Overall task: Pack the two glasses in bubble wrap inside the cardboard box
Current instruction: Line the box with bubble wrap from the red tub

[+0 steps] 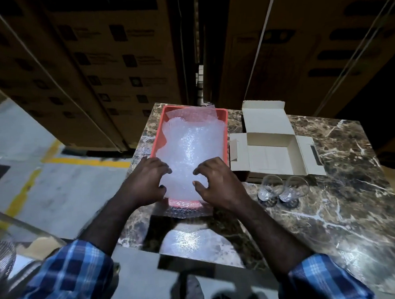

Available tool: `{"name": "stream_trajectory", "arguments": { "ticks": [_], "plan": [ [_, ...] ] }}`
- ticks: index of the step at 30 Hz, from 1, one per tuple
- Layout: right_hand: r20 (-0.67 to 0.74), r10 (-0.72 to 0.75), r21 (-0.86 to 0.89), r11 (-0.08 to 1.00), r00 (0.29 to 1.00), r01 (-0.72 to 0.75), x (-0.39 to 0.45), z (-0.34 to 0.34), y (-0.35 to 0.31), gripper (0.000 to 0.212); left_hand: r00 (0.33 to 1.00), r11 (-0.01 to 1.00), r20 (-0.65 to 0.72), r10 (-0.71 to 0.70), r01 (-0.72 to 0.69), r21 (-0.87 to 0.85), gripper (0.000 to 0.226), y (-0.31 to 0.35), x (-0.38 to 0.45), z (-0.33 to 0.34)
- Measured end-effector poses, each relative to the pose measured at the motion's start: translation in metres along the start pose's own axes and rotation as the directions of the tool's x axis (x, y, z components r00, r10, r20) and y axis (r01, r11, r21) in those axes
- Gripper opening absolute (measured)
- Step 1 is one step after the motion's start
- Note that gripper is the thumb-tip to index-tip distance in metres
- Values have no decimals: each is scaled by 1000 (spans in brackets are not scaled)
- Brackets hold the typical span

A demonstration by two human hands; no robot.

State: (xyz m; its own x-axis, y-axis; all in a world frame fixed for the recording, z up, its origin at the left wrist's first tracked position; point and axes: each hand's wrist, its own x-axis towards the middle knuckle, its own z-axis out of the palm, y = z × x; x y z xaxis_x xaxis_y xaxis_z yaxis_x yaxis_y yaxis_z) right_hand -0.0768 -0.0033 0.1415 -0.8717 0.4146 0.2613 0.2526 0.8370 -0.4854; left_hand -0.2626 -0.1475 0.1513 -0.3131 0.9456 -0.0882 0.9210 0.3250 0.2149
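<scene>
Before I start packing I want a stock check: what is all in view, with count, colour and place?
bubble wrap: a pile of sheets, clear, in the tray, near edge hanging over
tray: one, red-orange, on the table's left part
box: one, white inside, open and empty, right of the tray
glasses: two, clear, side by side in front of the box
table: one, brown marble
cartons: many, brown, stacked behind
left hand: on the wrap, fingers curled
right hand: on the wrap, fingers curled

Bench (332,211): dark brown marble, white veining, glossy. Red tray (222,116) sat on its far left part. Tall printed cartons (96,63) stood behind. Grey concrete floor (57,191) at left carried yellow painted lines (87,160)
</scene>
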Motion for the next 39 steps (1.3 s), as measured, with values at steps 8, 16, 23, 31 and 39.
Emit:
{"name": "stream_trajectory", "arguments": {
  "ticks": [8, 16, 23, 31, 39],
  "plan": [
    [39, 96, -36, 995, 995, -94, -1, 9, -4, 27, 997, 999, -74, 38, -36, 29, 15, -20, 10, 11],
    [152, 155, -67, 987, 976, -147, 12, 16, -11, 49, 927, 942, -372, -49, -81, -326, 9, -17, 15, 14],
    [87, 266, 34, 962, 960, -270, 27, 16, 2, 20, 903, 865, -406, -140, -88, -494, 6, -17, 13, 8],
    [106, 249, 199, 943, 963, -266, 32, 3, 16, 16, 875, 566, -292, -386, -25, -824, 7, -21, 22, -6],
    [79, 363, 559, 755, 929, -343, 43, -24, 18, 12, 942, 469, -139, -305, 22, -883, 21, -19, 21, -15]
  ]
}}
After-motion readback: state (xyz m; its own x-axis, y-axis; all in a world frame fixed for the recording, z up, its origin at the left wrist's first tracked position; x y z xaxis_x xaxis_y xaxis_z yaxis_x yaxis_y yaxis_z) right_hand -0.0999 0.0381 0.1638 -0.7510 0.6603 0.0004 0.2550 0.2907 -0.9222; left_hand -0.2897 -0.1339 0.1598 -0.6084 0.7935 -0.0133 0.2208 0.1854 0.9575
